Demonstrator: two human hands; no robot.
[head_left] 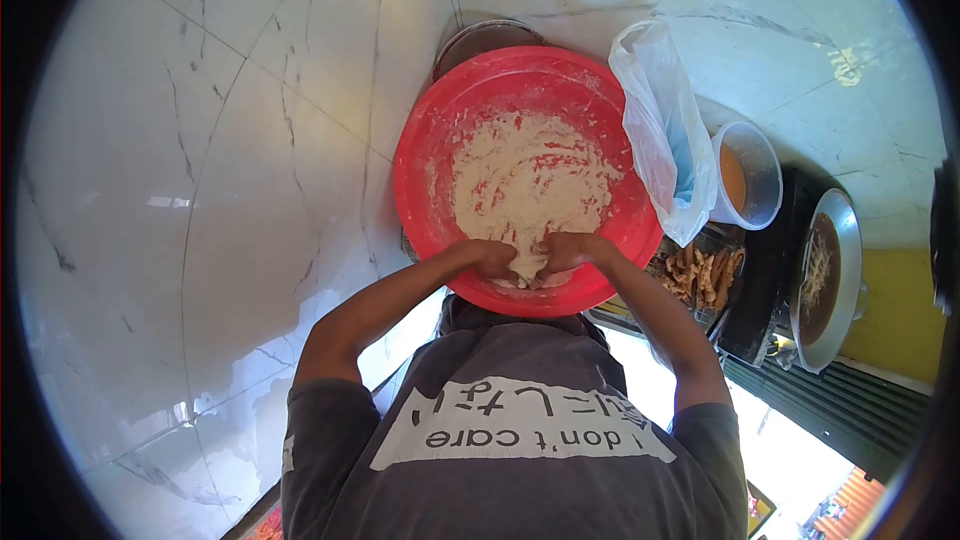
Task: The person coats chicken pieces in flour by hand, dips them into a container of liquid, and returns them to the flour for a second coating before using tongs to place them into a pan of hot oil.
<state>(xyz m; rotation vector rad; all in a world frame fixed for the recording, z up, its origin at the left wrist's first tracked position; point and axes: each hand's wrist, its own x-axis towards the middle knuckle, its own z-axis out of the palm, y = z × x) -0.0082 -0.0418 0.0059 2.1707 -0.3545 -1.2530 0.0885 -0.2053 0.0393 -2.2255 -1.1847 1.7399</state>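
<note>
A wide red basin [425, 155] holds pale, floury dough [530, 180], spread loosely over its bottom and streaked with flour. My left hand [492, 258] is at the near side of the basin, its fingers curled into a lump of dough. Just to its right, my right hand [565, 252] is closed on the same lump. The fingertips of both hands are partly hidden in the dough.
Right of the basin are a white plastic bag [660, 120], a clear tub [762, 175] with orange liquid, and a tray of brown fried sticks [700, 275]. Farther right, a large metal pan [845, 230] holds oil with pale pieces frying. Marbled tiles [250, 140] surround the area.
</note>
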